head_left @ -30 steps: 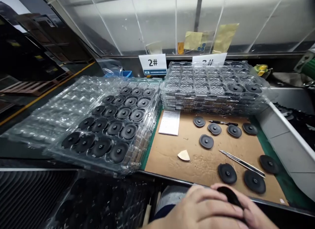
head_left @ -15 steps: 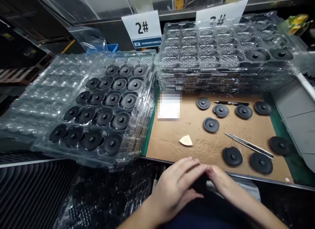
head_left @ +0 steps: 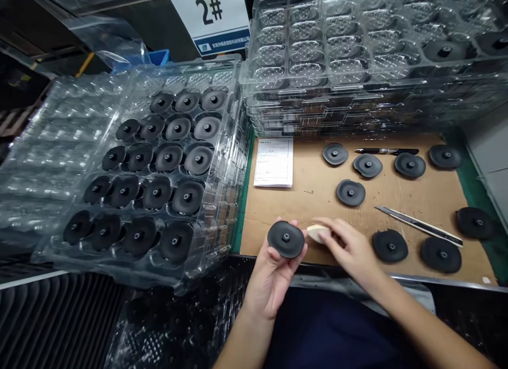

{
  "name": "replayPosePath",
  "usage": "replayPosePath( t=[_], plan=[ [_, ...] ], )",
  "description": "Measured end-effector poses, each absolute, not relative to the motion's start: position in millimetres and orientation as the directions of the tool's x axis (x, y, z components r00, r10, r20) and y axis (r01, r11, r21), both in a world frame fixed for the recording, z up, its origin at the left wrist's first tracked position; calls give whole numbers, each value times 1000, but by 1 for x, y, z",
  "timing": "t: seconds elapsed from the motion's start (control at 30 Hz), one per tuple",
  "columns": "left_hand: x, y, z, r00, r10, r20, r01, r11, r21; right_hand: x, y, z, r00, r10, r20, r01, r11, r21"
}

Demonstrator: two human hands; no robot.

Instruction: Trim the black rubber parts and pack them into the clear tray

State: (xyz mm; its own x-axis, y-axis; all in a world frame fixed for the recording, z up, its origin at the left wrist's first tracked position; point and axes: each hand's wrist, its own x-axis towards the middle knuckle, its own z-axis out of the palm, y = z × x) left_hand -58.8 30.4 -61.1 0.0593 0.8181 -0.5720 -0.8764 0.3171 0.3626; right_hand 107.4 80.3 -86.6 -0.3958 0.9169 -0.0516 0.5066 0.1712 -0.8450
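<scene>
My left hand (head_left: 273,276) grips a black disc (head_left: 291,245) by its rim, with the small central stub facing up. Just right of it, my right hand (head_left: 349,247) pinches a cream wedge (head_left: 316,233) that looks like sponge. The wedge is close to the disc's right edge; whether they touch, I cannot tell. Several similar discs lie loose on the cardboard (head_left: 273,210), among them one disc (head_left: 351,192) beyond my right hand and another disc (head_left: 390,246) to its right.
A clear plastic tray (head_left: 174,276) of black discs stands at left on a stack. Another stack of clear trays (head_left: 278,101) is behind the cardboard. A printed paper (head_left: 273,170), a pen (head_left: 387,151) and a craft knife (head_left: 420,226) lie on the cardboard.
My hands, close together at the near edge before, are now apart and farther forward. My right hand has taken up the cream wedge from the cardboard. The disc in my left hand now shows.
</scene>
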Motion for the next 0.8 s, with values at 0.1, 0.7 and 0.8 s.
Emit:
replayPosePath(
  t=[0.1,0.7,0.8],
  plan=[
    [-42,35,-58,55,827,-560,-835,346,429,110,86,-42,-333,943,30,453,188,-872],
    [-17,27,-37,190,818,-543,-710,497,499,119,57,8,-424,893,153,323,306,-896],
    [-13,27,-32,235,832,-503,-694,506,512,128,56,9,-397,862,315,288,443,-849]
  ],
)
